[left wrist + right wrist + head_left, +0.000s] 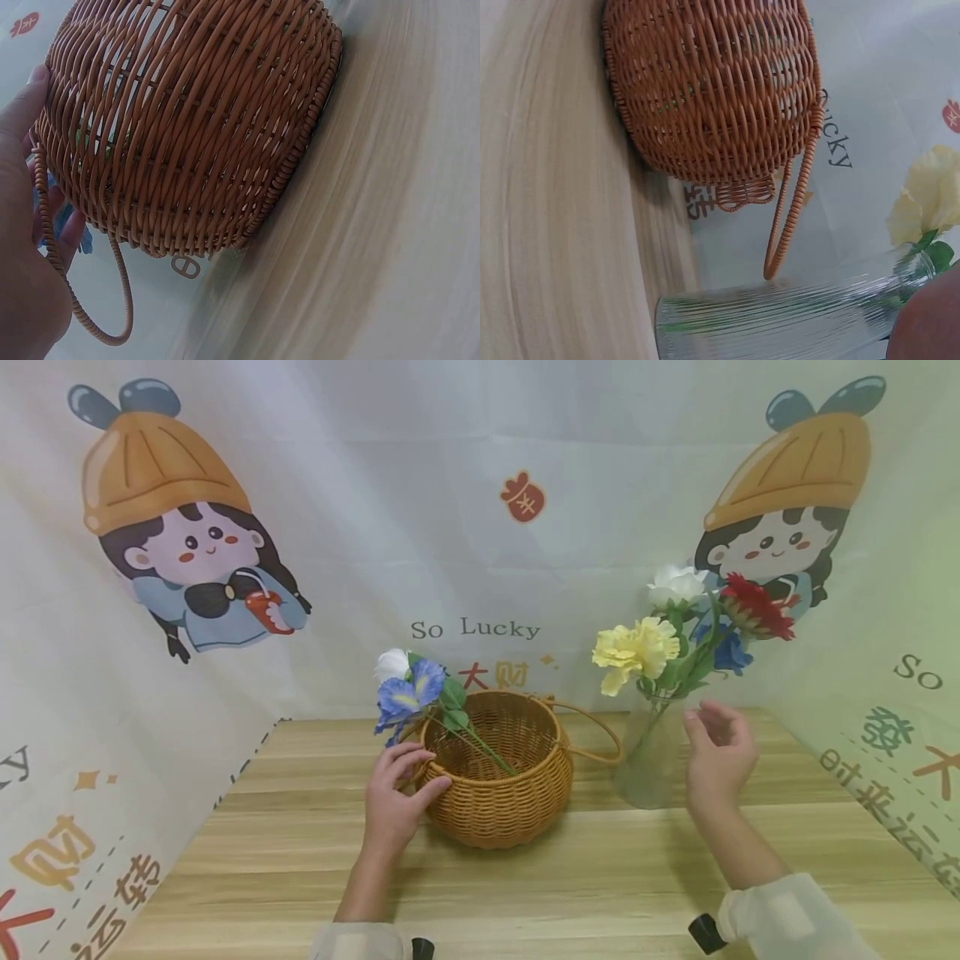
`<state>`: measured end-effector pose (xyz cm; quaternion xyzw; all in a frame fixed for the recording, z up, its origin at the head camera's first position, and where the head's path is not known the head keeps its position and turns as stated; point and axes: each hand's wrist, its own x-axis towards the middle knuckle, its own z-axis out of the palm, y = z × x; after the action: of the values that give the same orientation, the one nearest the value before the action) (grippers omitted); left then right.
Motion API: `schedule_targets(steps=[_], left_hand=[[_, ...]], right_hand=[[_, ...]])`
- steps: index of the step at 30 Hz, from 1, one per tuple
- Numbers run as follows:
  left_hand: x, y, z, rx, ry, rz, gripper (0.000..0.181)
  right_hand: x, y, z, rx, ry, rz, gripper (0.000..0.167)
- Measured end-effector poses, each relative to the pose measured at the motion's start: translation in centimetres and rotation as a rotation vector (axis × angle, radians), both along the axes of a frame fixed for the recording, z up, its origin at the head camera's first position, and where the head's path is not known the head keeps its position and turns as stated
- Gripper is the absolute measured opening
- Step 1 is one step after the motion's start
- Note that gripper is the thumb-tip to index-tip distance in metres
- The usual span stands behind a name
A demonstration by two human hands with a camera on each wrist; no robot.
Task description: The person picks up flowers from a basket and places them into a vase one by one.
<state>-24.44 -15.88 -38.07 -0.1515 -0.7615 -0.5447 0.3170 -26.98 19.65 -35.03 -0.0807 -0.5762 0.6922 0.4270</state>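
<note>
A round brown wicker basket (498,810) stands on the wooden table. My left hand (397,793) holds its left rim, thumb toward the front and fingers farther back, near the basket's handle (112,330). Blue and white flowers lean over that rim, the blue flower (408,693) just beyond my fingers and a green stem (491,752) inside the basket. To the right, a clear ribbed glass vase (645,768) holds yellow, white, red and blue flowers. My right hand (722,764) is beside the vase's right side, fingers loosely bent, with nothing visible in it.
The basket's right handle (600,735) sticks out toward the vase. Behind the wooden table (285,860) hangs a white printed cloth (360,527) with cartoon figures and lettering, which also covers both sides.
</note>
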Motion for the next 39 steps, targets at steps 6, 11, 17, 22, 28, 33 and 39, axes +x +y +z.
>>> schedule_targets(steps=[6,11,17,22,28,33,39], left_hand=[[0.0,0.0,0.0,0.006,-0.006,0.001,0.031],[0.1,0.0,-0.1,0.003,-0.010,0.002,0.030],[0.2,0.0,0.0,-0.006,-0.011,0.005,0.029],[0.3,0.1,0.1,-0.007,-0.009,0.004,0.029],[0.3,0.1,0.0,0.000,-0.017,0.004,0.029],[0.2,0.1,0.0,-0.004,-0.014,0.003,0.029],[0.2,0.1,0.0,-0.006,-0.002,0.005,0.030]], right_hand=[[0.2,-0.2,-0.5,0.000,0.001,0.036,0.017],[0.5,-0.6,-1.0,0.032,-0.006,0.048,0.017],[0.7,-1.3,-1.7,0.093,0.021,0.061,0.022],[0.7,-2.0,-1.9,0.106,0.041,0.097,0.025],[0.6,-3.0,-2.1,0.167,0.026,0.127,0.027],[0.5,-3.8,-2.1,0.205,0.037,0.170,0.027],[0.5,-5.1,-1.9,0.258,0.049,0.242,0.027]])
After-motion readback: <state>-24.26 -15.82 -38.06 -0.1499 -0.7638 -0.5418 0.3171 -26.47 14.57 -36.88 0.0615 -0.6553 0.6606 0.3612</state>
